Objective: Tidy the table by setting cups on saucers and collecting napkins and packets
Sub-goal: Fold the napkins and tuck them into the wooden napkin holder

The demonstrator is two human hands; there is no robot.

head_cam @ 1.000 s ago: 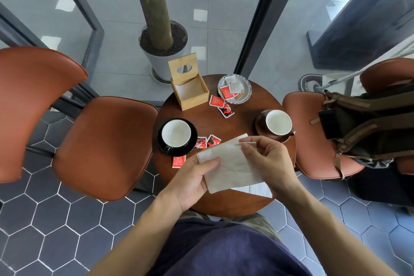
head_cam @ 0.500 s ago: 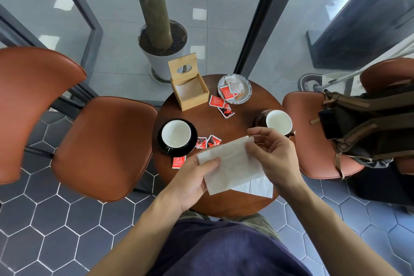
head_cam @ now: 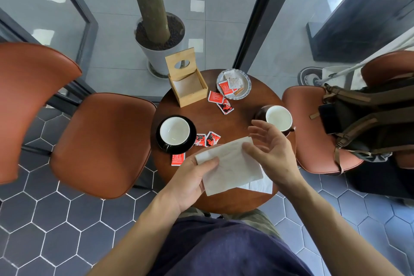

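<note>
My left hand [head_cam: 190, 180] pinches the napkin [head_cam: 230, 166] over the table [head_cam: 242, 119]. My right hand [head_cam: 271, 152] is spread wide, holding nothing.

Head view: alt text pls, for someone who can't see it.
Over a small round wooden table, the left hand pinches a white napkin while the right hand hovers open at its far edge. Two cups sit on dark saucers, red packets lie scattered, and an open wooden box stands behind.

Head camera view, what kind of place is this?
Probably a café. A small round table holds a cup on a black saucer, red packets and a wooden napkin box, with cushioned chairs either side.
</note>
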